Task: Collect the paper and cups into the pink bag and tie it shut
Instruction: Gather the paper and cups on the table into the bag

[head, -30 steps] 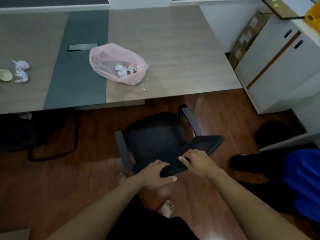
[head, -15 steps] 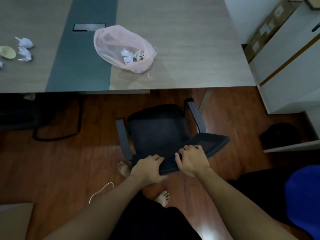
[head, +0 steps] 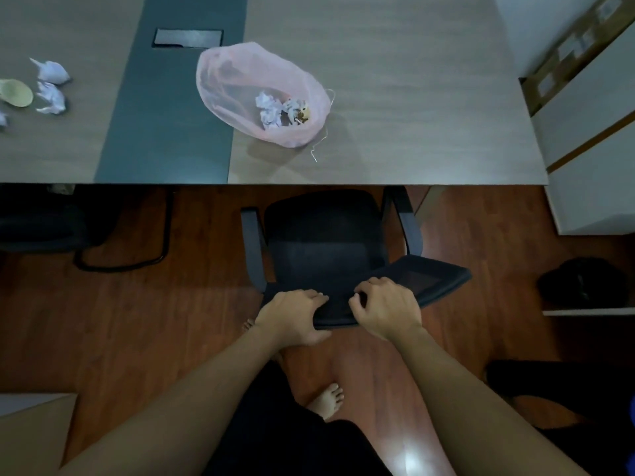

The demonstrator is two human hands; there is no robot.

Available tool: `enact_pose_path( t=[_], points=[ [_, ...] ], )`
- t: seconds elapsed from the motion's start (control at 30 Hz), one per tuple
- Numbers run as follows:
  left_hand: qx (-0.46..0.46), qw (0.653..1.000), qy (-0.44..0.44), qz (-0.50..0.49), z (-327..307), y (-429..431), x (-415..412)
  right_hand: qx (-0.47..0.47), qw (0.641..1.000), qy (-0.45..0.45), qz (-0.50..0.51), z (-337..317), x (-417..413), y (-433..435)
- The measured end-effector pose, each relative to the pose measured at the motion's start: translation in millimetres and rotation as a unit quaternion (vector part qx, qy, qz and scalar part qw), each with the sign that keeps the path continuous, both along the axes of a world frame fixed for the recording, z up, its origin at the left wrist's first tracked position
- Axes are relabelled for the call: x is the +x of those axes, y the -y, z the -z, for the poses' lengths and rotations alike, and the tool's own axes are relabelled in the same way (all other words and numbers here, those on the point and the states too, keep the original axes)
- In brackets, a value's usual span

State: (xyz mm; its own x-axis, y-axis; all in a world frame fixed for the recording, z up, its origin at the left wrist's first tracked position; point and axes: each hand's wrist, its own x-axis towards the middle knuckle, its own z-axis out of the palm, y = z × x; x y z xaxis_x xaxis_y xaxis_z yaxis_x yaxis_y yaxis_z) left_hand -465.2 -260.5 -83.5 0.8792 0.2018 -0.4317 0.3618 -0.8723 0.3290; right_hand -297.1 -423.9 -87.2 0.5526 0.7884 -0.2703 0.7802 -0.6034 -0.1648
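Note:
A pink bag (head: 240, 73) lies open on the desk (head: 412, 97), with crumpled paper (head: 269, 109) and bits of trash inside. Two white paper balls (head: 51, 85) and a pale paper cup (head: 15, 92) lie at the desk's far left. My left hand (head: 292, 317) and my right hand (head: 386, 309) both grip the top edge of the black chair backrest (head: 412, 286), well short of the desk.
The black office chair's seat (head: 326, 242) sits partly under the desk's front edge. A white cabinet (head: 591, 139) stands at the right, with a cardboard box (head: 567, 53) behind it. A second chair's frame (head: 120, 259) is under the desk at left. A dark object (head: 584, 283) lies on the floor.
The chair has rolled forward toward the desk with both hands on its backrest. My right hand's fingers have curled tighter over the backrest's top. The view has moved closer to the desk.

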Motion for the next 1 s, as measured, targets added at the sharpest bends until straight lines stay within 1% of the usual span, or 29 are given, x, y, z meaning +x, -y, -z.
enact_pose_path(
  t=[0.2,0.43,0.63,0.83,1.0],
  points=[
    [0.005,1.0,0.008,0.005,3,-66,42,-0.001,1.0,-0.004,0.022,1,36,-61],
    [0.011,0.998,0.053,0.029,3,-136,86,0.0,0.999,-0.006,0.039,1,78,-124],
    [0.001,0.998,0.041,0.037,1,-196,120,-0.007,0.997,-0.024,0.07,1,104,-177],
    [0.007,0.997,0.037,0.073,4,-245,127,0.003,0.995,-0.022,0.097,4,101,-214],
    [-0.003,0.995,0.053,0.09,5,-254,125,-0.013,0.994,-0.034,0.104,-1,97,-222]
  ],
)
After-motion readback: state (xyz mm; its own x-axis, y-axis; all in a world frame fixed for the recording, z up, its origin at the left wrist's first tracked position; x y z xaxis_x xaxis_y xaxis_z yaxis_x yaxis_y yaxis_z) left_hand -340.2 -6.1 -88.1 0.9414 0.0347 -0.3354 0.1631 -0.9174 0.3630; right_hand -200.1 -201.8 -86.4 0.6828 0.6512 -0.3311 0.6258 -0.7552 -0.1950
